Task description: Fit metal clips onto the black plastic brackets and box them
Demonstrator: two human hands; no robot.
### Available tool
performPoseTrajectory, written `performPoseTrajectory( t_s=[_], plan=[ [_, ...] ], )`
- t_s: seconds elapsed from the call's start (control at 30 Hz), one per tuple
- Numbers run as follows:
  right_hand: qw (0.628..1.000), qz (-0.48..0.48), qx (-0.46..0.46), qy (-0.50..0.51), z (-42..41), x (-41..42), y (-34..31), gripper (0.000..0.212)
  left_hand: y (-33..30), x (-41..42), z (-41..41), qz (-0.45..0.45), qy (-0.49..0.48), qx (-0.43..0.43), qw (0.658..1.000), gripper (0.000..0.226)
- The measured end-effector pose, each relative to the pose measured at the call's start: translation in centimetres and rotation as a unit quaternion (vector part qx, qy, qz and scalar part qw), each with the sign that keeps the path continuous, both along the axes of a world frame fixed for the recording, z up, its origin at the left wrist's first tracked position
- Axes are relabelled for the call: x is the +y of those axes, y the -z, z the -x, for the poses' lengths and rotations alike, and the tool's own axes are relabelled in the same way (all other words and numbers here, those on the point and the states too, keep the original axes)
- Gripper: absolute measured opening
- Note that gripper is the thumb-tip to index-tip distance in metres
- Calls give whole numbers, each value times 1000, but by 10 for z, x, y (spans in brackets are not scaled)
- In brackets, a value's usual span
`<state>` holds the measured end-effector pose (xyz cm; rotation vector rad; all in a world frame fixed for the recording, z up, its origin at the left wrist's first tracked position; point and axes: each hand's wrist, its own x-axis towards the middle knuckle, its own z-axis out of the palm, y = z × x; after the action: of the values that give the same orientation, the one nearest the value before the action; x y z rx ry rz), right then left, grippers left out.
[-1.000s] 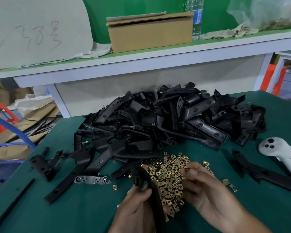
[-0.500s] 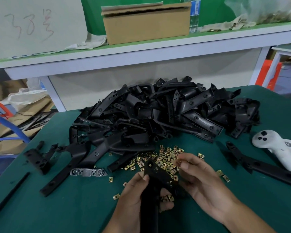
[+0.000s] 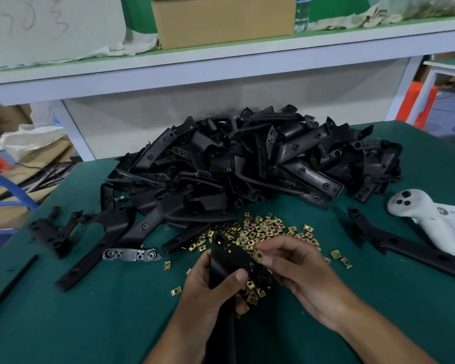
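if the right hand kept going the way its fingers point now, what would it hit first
The right hand points left, pinching a metal clip at its fingertips. Straight on, it would probably first meet the black bracket gripped by the left hand; the clip looks already at its edge, though depth is unclear.

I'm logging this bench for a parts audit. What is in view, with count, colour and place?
bracket pile: many, black, table centre
metal clips: many, brass, heaped before the pile
loose brackets: several, black, both sides of the table
metal plate: one, grey, left of the clips
controller: one, white, right edge
cardboard box: one, brown, shelf
table: one, green
left hand: grips a held bracket
right hand: pinches one clip at that bracket
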<state>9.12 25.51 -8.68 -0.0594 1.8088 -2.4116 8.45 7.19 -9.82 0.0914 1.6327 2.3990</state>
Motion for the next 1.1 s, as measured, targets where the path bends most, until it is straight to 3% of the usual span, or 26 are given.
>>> performPoseTrajectory(
  t_s=[0.27,0.63,0.77,1.1],
  plan=[
    [999,-22,23,0,1,1,2,21,1,0,0,-5,11,-13,1000,67],
    [998,-31,58,24,2,-1,4,19,0,0,0,-29,26,-16,999,42],
    [997,-35,68,34,1,-1,2,18,0,-1,1,-24,16,-10,1000,58],
    [990,-91,92,56,2,1,-2,16,3,-2,5,-24,15,-8,1000,66]
  ],
)
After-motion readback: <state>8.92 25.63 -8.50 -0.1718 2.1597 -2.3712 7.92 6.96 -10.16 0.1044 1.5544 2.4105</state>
